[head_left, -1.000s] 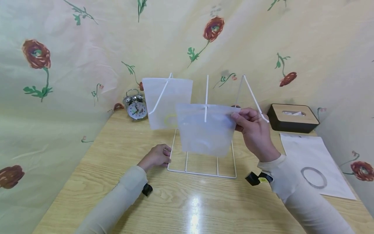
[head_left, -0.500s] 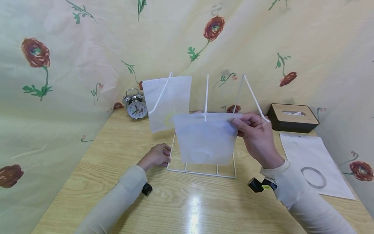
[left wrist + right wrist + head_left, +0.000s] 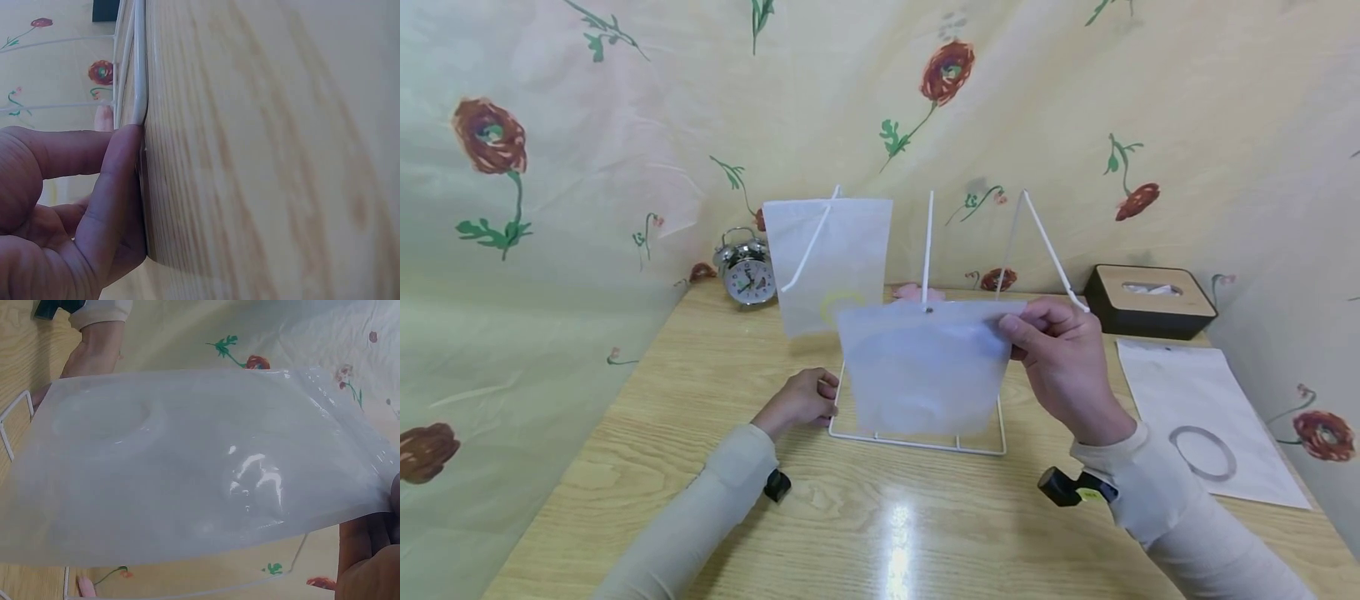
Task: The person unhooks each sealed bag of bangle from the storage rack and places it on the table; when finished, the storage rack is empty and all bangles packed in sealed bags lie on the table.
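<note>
My right hand [image 3: 1067,358] pinches the top right corner of a frosted zip bag [image 3: 925,371] between thumb and fingers. The bag's small punched hole is right at the tip of the middle hook of a white wire display rack [image 3: 917,445]. In the right wrist view the bag [image 3: 187,469] spans most of the picture, hiding part of the rack. My left hand [image 3: 805,397] holds the left side of the rack's base, low at the table; the left wrist view shows fingers [image 3: 119,169] against the white wire. A second frosted bag [image 3: 831,258] with a yellow ring inside hangs on the left hook.
The right hook [image 3: 1048,242] is bare, just above my right hand. A flat bag with a grey ring [image 3: 1202,453] lies on the table at right. Behind stand an alarm clock [image 3: 748,271], a tissue box [image 3: 1150,302] and a pinkish object [image 3: 917,292], partly hidden.
My right hand has drawn the bag down and towards me along the middle hook; the hook's end no longer shows in front of it. The left hand stays put.
</note>
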Demonstrator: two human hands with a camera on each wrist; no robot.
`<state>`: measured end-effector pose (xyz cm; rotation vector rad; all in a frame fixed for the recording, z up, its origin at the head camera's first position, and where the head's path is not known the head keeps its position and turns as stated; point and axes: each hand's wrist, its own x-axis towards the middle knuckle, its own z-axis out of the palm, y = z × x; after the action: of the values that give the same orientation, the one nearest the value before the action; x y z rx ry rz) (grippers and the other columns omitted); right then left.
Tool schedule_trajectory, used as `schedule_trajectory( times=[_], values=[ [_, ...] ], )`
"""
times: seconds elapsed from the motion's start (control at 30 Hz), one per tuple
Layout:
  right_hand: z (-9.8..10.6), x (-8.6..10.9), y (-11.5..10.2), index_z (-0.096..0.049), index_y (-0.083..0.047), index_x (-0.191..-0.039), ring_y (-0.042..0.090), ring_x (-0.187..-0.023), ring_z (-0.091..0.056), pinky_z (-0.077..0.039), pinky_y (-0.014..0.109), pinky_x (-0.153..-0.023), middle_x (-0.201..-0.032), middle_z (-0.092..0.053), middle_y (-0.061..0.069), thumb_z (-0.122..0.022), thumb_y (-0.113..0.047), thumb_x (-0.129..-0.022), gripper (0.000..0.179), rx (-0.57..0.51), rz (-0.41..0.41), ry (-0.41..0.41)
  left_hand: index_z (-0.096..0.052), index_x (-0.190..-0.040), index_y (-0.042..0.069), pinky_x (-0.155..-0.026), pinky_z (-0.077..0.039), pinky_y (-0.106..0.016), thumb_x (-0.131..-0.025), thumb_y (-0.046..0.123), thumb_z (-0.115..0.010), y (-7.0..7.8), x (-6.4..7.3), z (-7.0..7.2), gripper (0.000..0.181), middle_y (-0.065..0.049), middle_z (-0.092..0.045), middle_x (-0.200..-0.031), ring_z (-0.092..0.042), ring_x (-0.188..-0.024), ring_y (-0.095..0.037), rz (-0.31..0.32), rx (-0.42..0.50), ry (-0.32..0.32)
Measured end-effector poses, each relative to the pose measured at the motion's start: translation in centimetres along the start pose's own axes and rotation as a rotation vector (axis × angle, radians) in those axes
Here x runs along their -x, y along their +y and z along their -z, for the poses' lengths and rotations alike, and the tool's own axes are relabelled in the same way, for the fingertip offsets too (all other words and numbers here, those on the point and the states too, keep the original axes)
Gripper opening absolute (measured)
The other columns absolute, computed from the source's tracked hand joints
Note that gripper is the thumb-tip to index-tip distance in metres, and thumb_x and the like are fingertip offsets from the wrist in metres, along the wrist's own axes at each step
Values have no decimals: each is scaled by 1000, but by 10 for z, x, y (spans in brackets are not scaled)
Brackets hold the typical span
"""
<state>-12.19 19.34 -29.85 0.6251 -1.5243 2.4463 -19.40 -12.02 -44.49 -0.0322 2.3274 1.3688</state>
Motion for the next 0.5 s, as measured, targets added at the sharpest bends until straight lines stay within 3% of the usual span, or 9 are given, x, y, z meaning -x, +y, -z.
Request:
schedule_trajectory(
  times=[0.3, 0.5],
  values=[
    [8, 11, -4, -72, 5, -87, 15, -78, -70, -58, 24, -64, -82, -70, 9, -58, 21, -90, 22, -36, 29, -11, -57, -125, -3, -67, -62, -31, -86, -11, -69, 2, 0, -1, 41, -15, -57, -107, -68, -80, -26, -3, -11, 6],
    [21, 18, -5, -69, 9, -87, 16, -78, -70, -58, 24, -63, -81, -69, 10, -60, 20, -90, 15, -27, 42, 1, -57, -126, -4, -68, -62, -29, -85, -11, -69, 2, 1, 0, 43, -15, -57, -107, -66, -83, -26, 9, -16, 6]
  ],
)
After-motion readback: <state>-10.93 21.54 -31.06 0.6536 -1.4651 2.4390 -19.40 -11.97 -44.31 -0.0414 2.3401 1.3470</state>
